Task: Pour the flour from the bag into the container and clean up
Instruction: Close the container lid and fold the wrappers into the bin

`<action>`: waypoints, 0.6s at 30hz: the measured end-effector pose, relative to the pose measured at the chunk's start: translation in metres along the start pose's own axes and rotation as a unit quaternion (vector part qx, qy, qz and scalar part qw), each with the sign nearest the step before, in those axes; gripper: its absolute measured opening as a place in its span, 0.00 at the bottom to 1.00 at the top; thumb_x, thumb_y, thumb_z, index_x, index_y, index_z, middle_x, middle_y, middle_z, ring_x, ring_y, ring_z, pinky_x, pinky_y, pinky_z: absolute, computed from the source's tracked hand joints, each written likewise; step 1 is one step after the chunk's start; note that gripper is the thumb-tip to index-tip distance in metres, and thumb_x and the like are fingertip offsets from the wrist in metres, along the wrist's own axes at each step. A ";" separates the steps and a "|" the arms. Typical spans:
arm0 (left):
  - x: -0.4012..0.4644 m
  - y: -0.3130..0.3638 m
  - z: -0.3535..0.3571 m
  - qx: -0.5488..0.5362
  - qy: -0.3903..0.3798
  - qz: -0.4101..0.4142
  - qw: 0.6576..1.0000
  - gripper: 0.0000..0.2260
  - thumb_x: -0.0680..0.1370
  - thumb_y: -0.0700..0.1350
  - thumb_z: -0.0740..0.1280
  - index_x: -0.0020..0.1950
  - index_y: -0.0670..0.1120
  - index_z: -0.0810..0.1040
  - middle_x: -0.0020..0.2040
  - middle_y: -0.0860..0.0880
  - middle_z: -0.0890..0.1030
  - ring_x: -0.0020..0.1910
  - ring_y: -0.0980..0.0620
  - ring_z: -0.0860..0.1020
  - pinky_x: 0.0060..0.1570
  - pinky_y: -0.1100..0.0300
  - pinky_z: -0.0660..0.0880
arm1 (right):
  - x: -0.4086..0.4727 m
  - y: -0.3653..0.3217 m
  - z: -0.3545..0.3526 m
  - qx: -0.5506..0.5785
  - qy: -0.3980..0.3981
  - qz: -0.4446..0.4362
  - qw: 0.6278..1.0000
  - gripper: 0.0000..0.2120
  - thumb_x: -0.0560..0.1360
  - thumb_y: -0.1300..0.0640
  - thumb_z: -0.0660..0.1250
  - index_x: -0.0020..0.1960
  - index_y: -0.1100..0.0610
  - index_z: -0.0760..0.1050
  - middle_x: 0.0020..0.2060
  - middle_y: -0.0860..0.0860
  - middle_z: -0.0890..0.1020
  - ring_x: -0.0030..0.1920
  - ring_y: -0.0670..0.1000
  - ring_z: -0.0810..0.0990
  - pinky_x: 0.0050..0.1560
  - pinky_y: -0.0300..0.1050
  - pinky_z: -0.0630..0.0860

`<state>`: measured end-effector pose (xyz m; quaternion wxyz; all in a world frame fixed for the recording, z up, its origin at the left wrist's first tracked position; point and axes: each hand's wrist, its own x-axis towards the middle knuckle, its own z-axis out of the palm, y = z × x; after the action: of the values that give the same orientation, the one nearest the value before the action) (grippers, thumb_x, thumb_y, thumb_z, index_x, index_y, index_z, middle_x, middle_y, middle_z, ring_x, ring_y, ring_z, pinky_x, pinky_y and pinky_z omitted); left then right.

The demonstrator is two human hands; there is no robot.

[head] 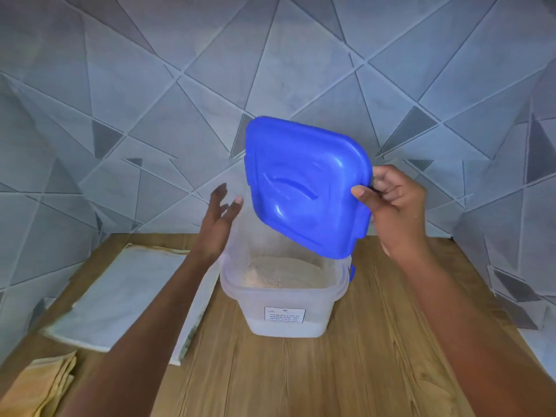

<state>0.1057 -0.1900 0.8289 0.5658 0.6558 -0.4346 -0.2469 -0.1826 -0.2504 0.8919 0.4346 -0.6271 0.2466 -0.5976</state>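
Pinching blue lid [304, 188] by edge in right hand [391, 203], tilted above open container [284, 299] holding flour [285, 273] on counter [346, 356]. Hovering left hand [218, 224], fingers spread, gripping nothing. Lying flat at left: emptied bag [120, 296].

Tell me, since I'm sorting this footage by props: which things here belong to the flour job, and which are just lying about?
Job: lid, pinched by the right hand; container with flour inside; flat bag on the table; left hand, open beside the container.

Lying about: yellow cloth, perhaps for cleanup.
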 end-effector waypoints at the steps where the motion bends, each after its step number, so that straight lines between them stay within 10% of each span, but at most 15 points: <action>1: 0.001 0.002 -0.004 -0.044 -0.011 -0.012 0.999 0.23 0.82 0.59 0.64 0.77 0.58 0.65 0.76 0.54 0.70 0.73 0.49 0.72 0.70 0.46 0.70 | 0.004 0.003 0.004 0.031 -0.008 0.026 0.999 0.13 0.76 0.73 0.68 0.51 0.55 0.80 0.41 0.46 0.87 0.42 0.47 0.84 0.43 0.43 0.81; 11: 0.003 -0.007 -0.033 0.060 0.042 -0.029 0.997 0.30 0.67 0.70 0.67 0.58 0.49 0.83 0.47 0.51 0.83 0.45 0.48 0.81 0.48 0.50 0.78 | 0.045 0.059 0.008 0.091 0.059 0.212 0.971 0.03 0.72 0.63 0.75 0.42 0.62 0.82 0.36 0.51 0.86 0.39 0.49 0.84 0.50 0.48 0.79; 14: 0.003 -0.009 -0.029 0.205 0.025 -0.079 0.975 0.27 0.75 0.68 0.65 0.55 0.45 0.81 0.49 0.46 0.82 0.49 0.44 0.80 0.51 0.50 0.77 | 0.047 0.078 0.013 0.004 0.046 0.263 0.964 0.29 0.65 0.50 0.83 0.45 0.74 0.76 0.40 0.58 0.84 0.42 0.54 0.84 0.51 0.57 0.83; 18: -0.004 -0.018 -0.014 0.337 -0.013 -0.114 0.935 0.26 0.81 0.63 0.60 0.54 0.39 0.76 0.53 0.39 0.81 0.55 0.37 0.79 0.48 0.54 0.69 | 0.038 0.104 0.019 -0.166 0.019 0.311 0.936 0.23 0.59 0.45 0.84 0.43 0.56 0.78 0.47 0.54 0.85 0.48 0.56 0.86 0.54 0.56 0.83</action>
<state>0.1204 -0.1799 0.8145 0.2742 0.8498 -0.4219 -0.1571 -0.1367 -0.3290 0.8268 0.4835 -0.5707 0.5334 -0.3949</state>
